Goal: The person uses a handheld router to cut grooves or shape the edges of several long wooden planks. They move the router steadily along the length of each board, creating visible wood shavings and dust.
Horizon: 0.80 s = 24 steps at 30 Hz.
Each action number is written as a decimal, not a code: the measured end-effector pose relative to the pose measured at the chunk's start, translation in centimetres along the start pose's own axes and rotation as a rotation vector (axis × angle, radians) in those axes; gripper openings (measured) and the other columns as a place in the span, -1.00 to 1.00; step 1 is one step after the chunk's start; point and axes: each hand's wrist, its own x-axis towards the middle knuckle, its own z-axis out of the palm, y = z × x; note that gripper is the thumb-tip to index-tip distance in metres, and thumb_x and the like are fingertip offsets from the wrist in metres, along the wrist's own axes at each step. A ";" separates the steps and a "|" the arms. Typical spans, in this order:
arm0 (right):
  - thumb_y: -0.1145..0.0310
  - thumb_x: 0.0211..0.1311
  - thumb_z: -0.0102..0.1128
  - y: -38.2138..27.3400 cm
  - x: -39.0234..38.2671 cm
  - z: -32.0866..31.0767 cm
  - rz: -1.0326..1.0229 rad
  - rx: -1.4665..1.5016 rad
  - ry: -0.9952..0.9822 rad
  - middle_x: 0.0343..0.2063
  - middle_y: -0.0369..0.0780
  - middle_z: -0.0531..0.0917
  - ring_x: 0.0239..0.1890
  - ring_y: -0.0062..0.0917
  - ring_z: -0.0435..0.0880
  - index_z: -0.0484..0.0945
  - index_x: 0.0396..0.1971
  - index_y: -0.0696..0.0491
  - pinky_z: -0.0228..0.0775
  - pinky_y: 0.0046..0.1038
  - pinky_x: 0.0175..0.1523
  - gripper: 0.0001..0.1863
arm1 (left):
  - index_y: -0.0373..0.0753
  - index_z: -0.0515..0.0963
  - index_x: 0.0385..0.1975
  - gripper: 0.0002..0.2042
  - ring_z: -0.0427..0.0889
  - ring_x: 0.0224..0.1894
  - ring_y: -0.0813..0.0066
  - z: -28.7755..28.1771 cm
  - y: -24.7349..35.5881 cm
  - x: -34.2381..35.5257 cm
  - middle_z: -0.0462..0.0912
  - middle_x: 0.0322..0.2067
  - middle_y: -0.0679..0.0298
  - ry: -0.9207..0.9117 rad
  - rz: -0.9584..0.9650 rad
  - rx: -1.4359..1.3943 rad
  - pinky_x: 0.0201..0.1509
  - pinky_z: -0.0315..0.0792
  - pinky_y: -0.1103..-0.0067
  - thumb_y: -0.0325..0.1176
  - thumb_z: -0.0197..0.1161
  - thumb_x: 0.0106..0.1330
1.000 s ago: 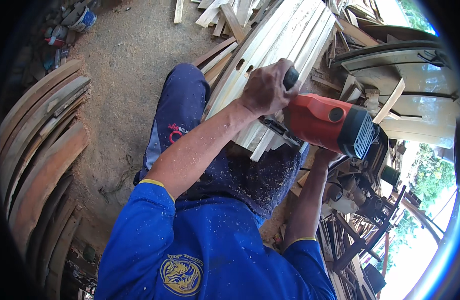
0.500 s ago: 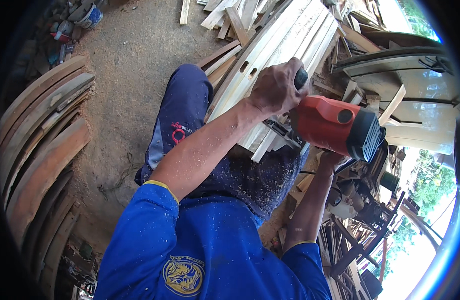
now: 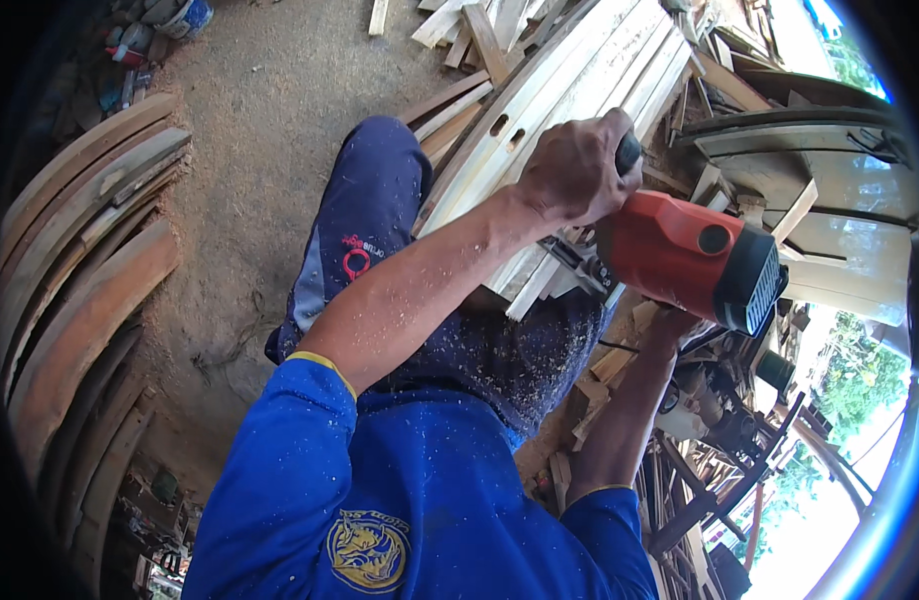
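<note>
My left hand [image 3: 580, 172] is closed round the black knob [image 3: 628, 153] of a red router [image 3: 670, 250]. The router lies on its side, its black vented end toward the right. Its metal base [image 3: 578, 262] is against the near end of a stack of pale planks [image 3: 570, 95]. My right hand [image 3: 682, 325] is under the router's black end, gripping its lower side. The router hides most of those fingers. Two oval slots show in one plank, left of my left hand. The cutting bit is hidden.
Curved wooden pieces [image 3: 90, 290] are stacked at the left. Loose offcuts [image 3: 485, 40] lie beyond the planks, and large pale curved panels [image 3: 830, 215] stand at the right. A dark machine [image 3: 715, 400] is beside my right forearm. Sawdust covers the floor [image 3: 250, 110] and my trousers.
Both hands and the router have shifted a little to the right along the plank ends. The grip is unchanged. The whole view has also moved slightly.
</note>
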 end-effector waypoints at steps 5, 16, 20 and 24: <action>0.18 0.36 0.08 1.1 -0.1 1.6 -0.015 0.012 -0.003 -0.06 -0.18 0.56 -0.07 -0.46 0.55 0.43 0.04 0.17 0.39 -0.41 0.06 -0.59 | -0.25 0.40 -0.30 -0.77 0.63 -0.55 0.08 0.3 -1.9 -0.5 0.55 -0.60 0.08 0.046 0.080 -0.006 -0.45 0.51 0.32 -0.30 0.28 0.17; 0.17 0.36 0.08 0.9 0.3 0.3 -0.011 -0.004 0.011 -0.04 -0.17 0.55 -0.04 -0.45 0.54 0.41 0.06 0.16 0.38 -0.40 0.08 -0.58 | -0.29 0.44 -0.33 -0.77 0.66 -0.52 0.06 -0.2 -0.3 0.8 0.59 -0.58 0.05 0.027 -0.003 0.017 -0.41 0.53 0.29 -0.29 0.27 0.19; 0.17 0.36 0.08 0.4 0.3 0.7 -0.013 -0.007 -0.012 -0.03 -0.17 0.55 -0.04 -0.45 0.53 0.40 0.07 0.16 0.37 -0.40 0.09 -0.57 | -0.27 0.42 -0.33 -0.76 0.65 -0.54 0.08 -0.1 -0.5 0.6 0.58 -0.60 0.08 0.027 0.011 0.018 -0.44 0.52 0.31 -0.28 0.29 0.17; 0.17 0.36 0.08 1.3 -1.0 1.3 -0.010 -0.013 -0.012 -0.03 -0.17 0.54 -0.03 -0.45 0.53 0.40 0.07 0.16 0.37 -0.40 0.10 -0.57 | -0.27 0.41 -0.26 -0.74 0.63 -0.55 0.06 0.3 -1.7 -0.4 0.56 -0.60 0.08 0.018 0.053 0.003 -0.43 0.51 0.32 -0.31 0.29 0.17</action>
